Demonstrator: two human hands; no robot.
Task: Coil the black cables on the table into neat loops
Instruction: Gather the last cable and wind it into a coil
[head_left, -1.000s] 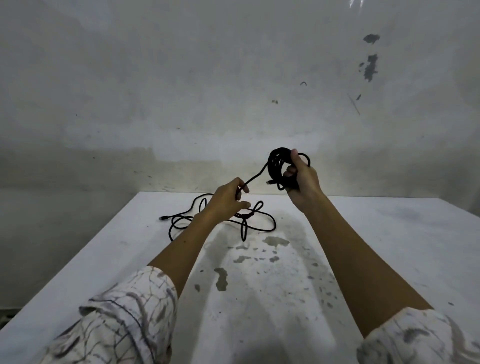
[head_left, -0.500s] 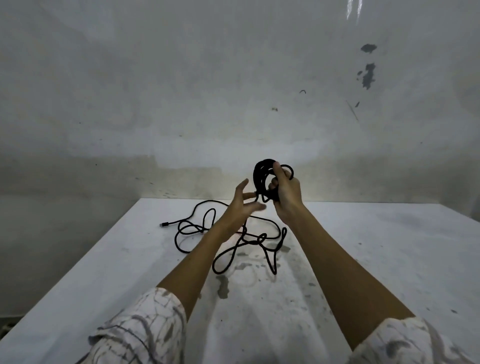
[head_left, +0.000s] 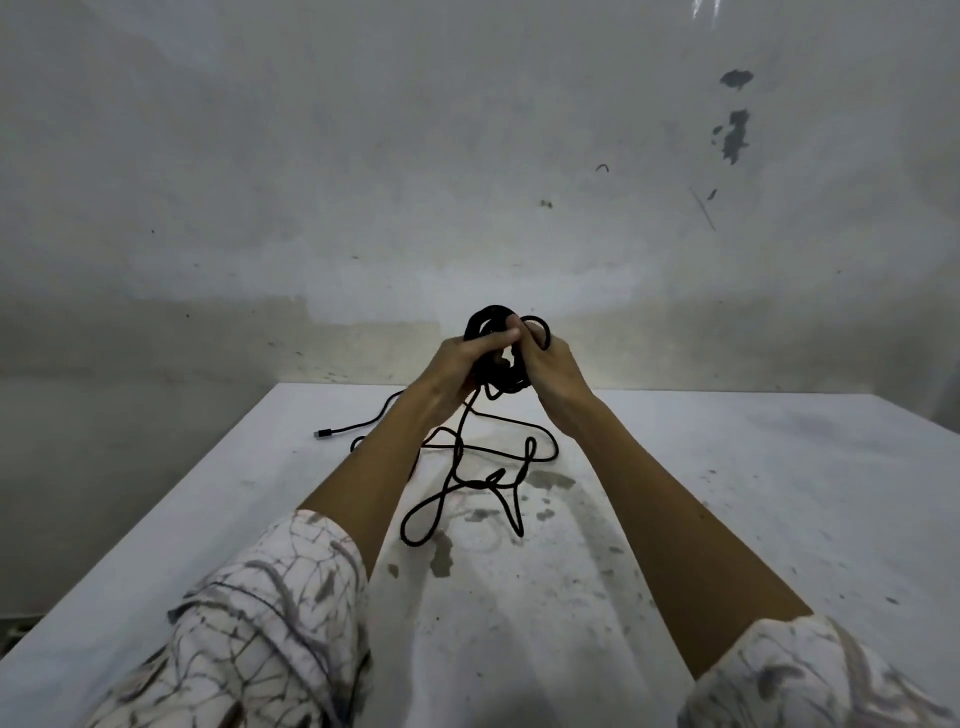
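Observation:
A small coil of black cable (head_left: 485, 323) is raised above the white table (head_left: 727, 493), held between both hands. My right hand (head_left: 550, 369) grips the coil from the right. My left hand (head_left: 457, 371) has closed on it from the left, fingers curled over the loops. From the coil a loose length of black cable (head_left: 457, 467) drops to the table and lies there in tangled loops. Its plug end (head_left: 323, 433) rests on the table to the left, pointing at the left edge. Much of the coil is hidden by my fingers.
The table carries grey stains (head_left: 441, 558) near the loose loops. Its left edge (head_left: 156, 509) runs diagonally close to the plug. A scuffed grey wall (head_left: 467, 156) stands right behind the table's far edge.
My left hand rose from the loose cable and closed on the coil beside my right hand. The slack on the table was dragged nearer and rearranged into different loops.

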